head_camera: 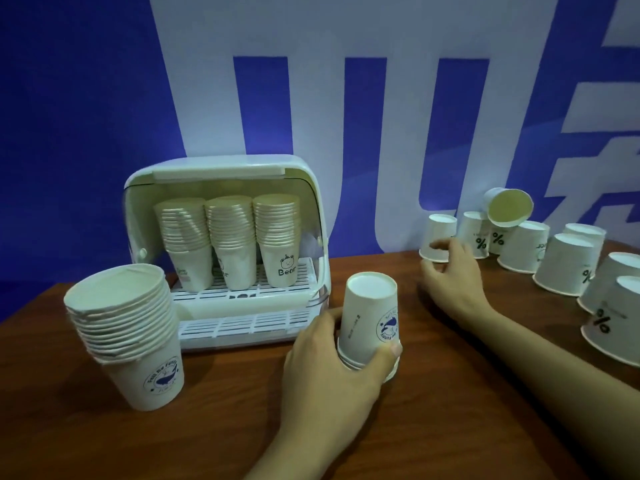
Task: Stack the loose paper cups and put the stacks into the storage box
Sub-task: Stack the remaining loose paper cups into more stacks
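Observation:
My left hand [332,362] grips the base of a short upside-down stack of paper cups [370,313] standing on the table in front of the storage box [311,202]. My right hand [450,271] reaches toward a loose upside-down cup [438,237], fingers spread and curled near it, blurred, holding nothing I can make out. The white storage box has its lid open and holds three upright stacks of cups [228,237] on its rack. Another tall upright stack [128,327] stands at the left, in front of the box.
Several loose upside-down cups [568,265] crowd the right side of the brown table [225,410], one lying tilted on top of others [509,206]. A blue and white wall rises right behind the table.

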Motion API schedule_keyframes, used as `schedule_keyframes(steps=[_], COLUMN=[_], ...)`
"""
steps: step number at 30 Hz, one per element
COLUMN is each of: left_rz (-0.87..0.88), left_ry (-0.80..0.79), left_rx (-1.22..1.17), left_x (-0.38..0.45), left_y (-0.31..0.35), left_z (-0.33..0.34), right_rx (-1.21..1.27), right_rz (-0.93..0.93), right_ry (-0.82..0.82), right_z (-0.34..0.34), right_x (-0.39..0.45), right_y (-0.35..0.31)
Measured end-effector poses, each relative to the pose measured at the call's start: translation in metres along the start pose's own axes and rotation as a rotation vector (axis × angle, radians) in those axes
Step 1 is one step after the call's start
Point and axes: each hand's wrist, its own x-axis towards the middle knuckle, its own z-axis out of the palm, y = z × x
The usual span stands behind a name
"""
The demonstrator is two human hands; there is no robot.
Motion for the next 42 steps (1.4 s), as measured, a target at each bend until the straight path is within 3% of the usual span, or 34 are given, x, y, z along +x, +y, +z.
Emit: schedule_keyframes(steps=[5,9,16,19,23,27,31,34,42], left_rz=[-0.014,-0.023,-0.012,-0.008,-0.019,-0.012,-0.002,-0.001,-0.004], left_ry=[0.006,0.000,-0.005,0.003,0.004,-0.012,-0.001,-0.008,-0.037], left_rx=[-0.039,-0.049,-0.040,-0.040,-0.015,-0.003,0.012,0.014,0.102], left_x=[0.001,0.001,0.001,0.001,0.000,0.000,0.000,0.001,-0.001], left_y=[-0.001,-0.001,-0.001,-0.002,0.002,0.005,0.008,0.011,0.010], left_z=[0.001,0.000,0.000,0.000,-0.001,-0.003,-0.003,-0.004,-0.007], right_rx=[-0.297,-0.370,-0.303,-0.223,0.048,0.431,0.462,0.311,-0.072], right_rz=[0.034,0.132,-0.088,-0.194,-0.224,-0.270,-0.501,-0.615,-0.636], right_ry=[-0.050,-0.006,0.197,0.213,0.245,0.106,-0.149,-0.286,-0.604], right_z=[0.014,0.023,0.034,0.033,0.024,-0.023,-0.072,-0.084,-0.071], right_x=[0.030,0.051,0.059,0.058,0.045,0.028,-0.012,-0.044,-0.060], right_y=[0.001,0.011,0.017,0.013,-0.015,-0.078,-0.115,-0.119,-0.119])
